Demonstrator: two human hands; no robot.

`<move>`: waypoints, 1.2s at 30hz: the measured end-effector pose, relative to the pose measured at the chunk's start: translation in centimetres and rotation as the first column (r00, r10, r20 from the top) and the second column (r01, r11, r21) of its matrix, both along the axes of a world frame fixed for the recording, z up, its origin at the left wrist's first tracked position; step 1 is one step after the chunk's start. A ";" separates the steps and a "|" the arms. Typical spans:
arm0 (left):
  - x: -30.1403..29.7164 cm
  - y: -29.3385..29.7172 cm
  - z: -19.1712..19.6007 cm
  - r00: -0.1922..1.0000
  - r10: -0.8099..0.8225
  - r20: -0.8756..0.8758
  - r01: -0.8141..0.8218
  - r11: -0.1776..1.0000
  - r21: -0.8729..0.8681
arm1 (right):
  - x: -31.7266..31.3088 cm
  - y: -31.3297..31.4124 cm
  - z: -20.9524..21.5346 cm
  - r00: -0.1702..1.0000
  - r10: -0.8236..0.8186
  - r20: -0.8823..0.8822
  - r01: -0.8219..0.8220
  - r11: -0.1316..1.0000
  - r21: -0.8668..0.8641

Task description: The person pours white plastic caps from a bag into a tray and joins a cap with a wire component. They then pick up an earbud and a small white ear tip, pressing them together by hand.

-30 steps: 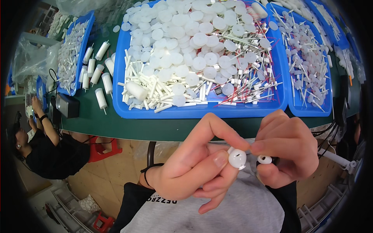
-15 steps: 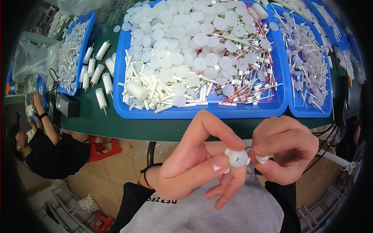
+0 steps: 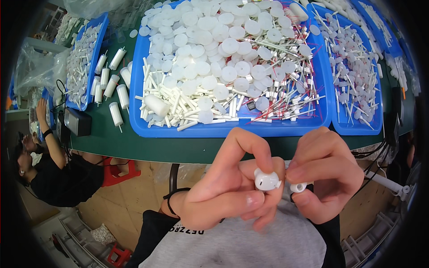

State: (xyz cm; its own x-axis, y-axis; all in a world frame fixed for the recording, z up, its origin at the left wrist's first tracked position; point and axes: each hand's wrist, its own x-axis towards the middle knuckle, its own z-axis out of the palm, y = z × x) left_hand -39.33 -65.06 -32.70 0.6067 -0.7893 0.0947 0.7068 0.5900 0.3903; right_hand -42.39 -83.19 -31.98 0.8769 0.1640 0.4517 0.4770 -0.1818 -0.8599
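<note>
Head view, looking down over the lap to a green table (image 3: 134,147). The left hand (image 3: 228,192) pinches a small white cap (image 3: 267,179) between thumb and fingertips, closed on it; the right hand (image 3: 324,176) is closed on a smaller white plug (image 3: 298,187), held just beside the cap and, as far as can be seen, touching or nearly touching it. Both parts sit in front of the chest, below the table edge and well apart from the trays.

Judged from the grip, the step in hand is mating the two pieces. It goes best if the cap is kept steady on the fingertips with its short side spout turned toward the plug, and if the plug is brought in square rather than tilted, with light pressure, since both pieces are small, smooth and likely to slip or pop away.

The cap is a rounded, glossy white plastic piece, dome-like, with a stubby projection on its right side; its underside is hidden by the fingers. The plug is white and ring-ended; the rest is covered by the right fingers.

Behind the hands, a blue tray (image 3: 232,130) holds white discs, tubes and red-wired pins; a second tray (image 3: 357,129) lies to its right. A co-worker (image 3: 53,169) sits at far left.
</note>
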 end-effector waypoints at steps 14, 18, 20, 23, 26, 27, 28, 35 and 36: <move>-0.6 -1.3 0.1 0.980 0.163 0.116 -0.177 0.976 0.130 | -1.7 2.4 -0.4 0.937 -0.243 0.253 0.304 0.921 -0.242; -0.6 -1.1 0.4 0.972 0.202 0.121 -0.230 0.926 0.298 | -2.1 2.7 0.5 0.909 -0.267 0.319 0.393 0.803 -0.448; -0.6 -1.0 0.4 0.973 0.198 0.119 -0.225 0.928 0.298 | -1.9 2.5 0.9 0.909 -0.259 0.325 0.392 0.796 -0.462; -0.6 -1.1 0.1 0.973 0.199 0.117 -0.224 0.934 0.277 | -1.7 2.4 0.7 0.910 -0.256 0.325 0.382 0.823 -0.421; -0.4 -0.9 0.1 0.978 0.163 0.130 -0.193 0.945 0.265 | -1.6 2.2 0.1 0.917 -0.249 0.311 0.349 0.879 -0.326; -0.3 -0.9 0.1 0.981 0.130 0.143 -0.166 0.945 0.281 | -1.5 2.2 0.0 0.924 -0.230 0.305 0.318 0.905 -0.282; -0.3 -0.9 0.1 0.981 0.130 0.142 -0.166 0.945 0.281 | -1.5 2.1 0.0 0.924 -0.230 0.304 0.318 0.905 -0.281; -0.4 -1.2 0.8 0.989 0.145 0.011 -0.142 0.949 0.282 | -1.2 1.8 0.2 0.953 -0.253 0.166 0.278 0.949 -0.149; -0.4 -0.9 0.8 0.992 0.119 -0.039 -0.105 0.962 0.254 | -1.1 1.6 0.2 0.975 -0.196 0.101 0.205 0.975 -0.086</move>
State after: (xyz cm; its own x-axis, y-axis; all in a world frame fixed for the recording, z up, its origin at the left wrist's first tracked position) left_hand -39.71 -66.00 -31.90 0.6912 -0.7105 -0.1323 0.6656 0.5546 0.4993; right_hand -43.53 -81.59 -31.83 0.8519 0.0353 0.5225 0.4984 -0.3607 -0.7883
